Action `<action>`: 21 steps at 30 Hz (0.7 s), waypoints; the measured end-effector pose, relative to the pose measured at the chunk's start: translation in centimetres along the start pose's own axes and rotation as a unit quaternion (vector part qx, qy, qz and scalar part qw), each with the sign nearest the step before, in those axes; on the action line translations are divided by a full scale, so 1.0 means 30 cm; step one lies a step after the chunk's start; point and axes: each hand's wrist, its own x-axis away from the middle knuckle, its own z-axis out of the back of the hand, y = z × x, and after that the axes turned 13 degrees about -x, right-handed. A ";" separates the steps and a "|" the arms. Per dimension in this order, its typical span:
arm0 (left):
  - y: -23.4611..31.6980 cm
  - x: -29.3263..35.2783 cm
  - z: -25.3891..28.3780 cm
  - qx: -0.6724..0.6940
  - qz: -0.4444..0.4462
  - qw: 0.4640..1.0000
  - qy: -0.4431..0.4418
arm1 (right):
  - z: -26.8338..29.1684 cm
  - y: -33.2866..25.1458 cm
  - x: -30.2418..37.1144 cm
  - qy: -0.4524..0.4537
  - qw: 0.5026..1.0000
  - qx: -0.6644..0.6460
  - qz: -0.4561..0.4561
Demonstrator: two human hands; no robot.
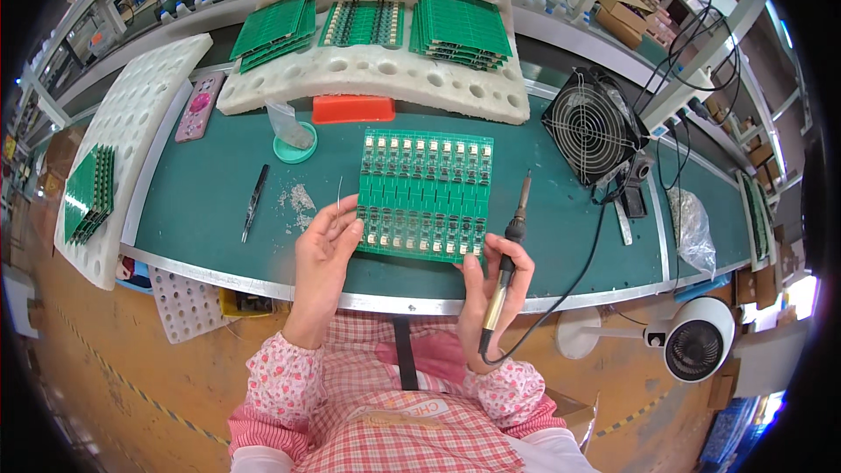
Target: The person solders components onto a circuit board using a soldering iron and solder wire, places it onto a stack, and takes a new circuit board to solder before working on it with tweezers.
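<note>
A broad green-topped workbench (547, 254) spans the frame, a rectangular green circuit-board panel (425, 194) held in the middle. The left hand (322, 252), left of centre, clamps the panel's left edge between thumb and fingers. Right of centre, the right hand (477, 298) has its fingers closed around a slim black-and-gold soldering iron (505, 275), thumb at the panel's lower-right corner.

The head fisheye looks down and forward over the nearby green bench (206, 228).
</note>
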 end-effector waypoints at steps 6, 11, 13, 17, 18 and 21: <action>-0.009 -0.005 0.006 -0.001 0.010 1.000 -0.001 | 0.010 0.015 0.006 -0.027 0.998 0.047 0.037; -0.010 -0.005 0.002 0.011 0.002 1.000 0.009 | 0.003 0.003 0.008 -0.021 0.999 0.041 0.028; -0.013 -0.004 0.004 0.009 0.000 1.000 0.008 | 0.004 0.000 0.010 -0.018 0.999 0.045 0.023; -0.016 -0.002 0.007 0.019 -0.003 1.000 0.009 | 0.011 0.009 0.011 -0.030 0.996 0.066 0.044; -0.018 -0.002 0.009 0.018 -0.004 1.000 0.008 | 0.012 0.012 0.011 -0.035 0.995 0.074 0.050; -0.022 -0.004 0.014 0.022 -0.010 1.000 0.003 | 0.011 0.015 0.014 -0.027 0.996 0.075 0.044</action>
